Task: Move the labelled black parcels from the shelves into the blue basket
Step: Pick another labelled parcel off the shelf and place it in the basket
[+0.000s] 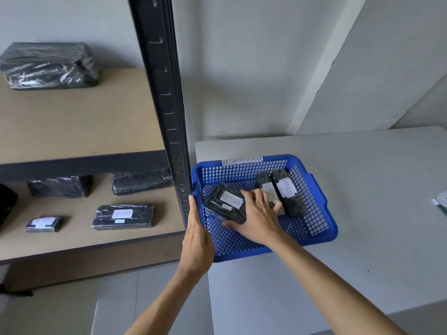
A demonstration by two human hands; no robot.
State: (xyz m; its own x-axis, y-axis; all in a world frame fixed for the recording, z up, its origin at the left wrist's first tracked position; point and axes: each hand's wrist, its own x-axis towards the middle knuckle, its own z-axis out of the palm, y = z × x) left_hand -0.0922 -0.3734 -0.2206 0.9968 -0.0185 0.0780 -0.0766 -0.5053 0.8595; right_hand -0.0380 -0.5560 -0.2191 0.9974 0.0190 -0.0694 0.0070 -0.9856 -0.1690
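Observation:
The blue basket (321, 209) stands on the white table beside the shelf unit, tagged "RETURN OVERDUE". Inside it lie three black parcels with "RETURN" labels. My right hand (260, 218) rests on the nearest parcel (223, 205), thumb under its front edge and fingers spread over its right side, reaching the middle parcel (266, 186). The third parcel (287, 192) lies at the right. My left hand (197, 234) is flat against the basket's left rim, holding nothing. On the lower shelf sit two labelled parcels, a larger one (123, 216) and a small one (44, 223).
Unlabelled wrapped black parcels sit at the back of the lower shelf (56, 186) (141, 181) and on the upper shelf (49, 65). A black shelf post (167, 93) stands between shelves and basket. The white table (362, 262) extends right; a small object (441, 200) lies at its right edge.

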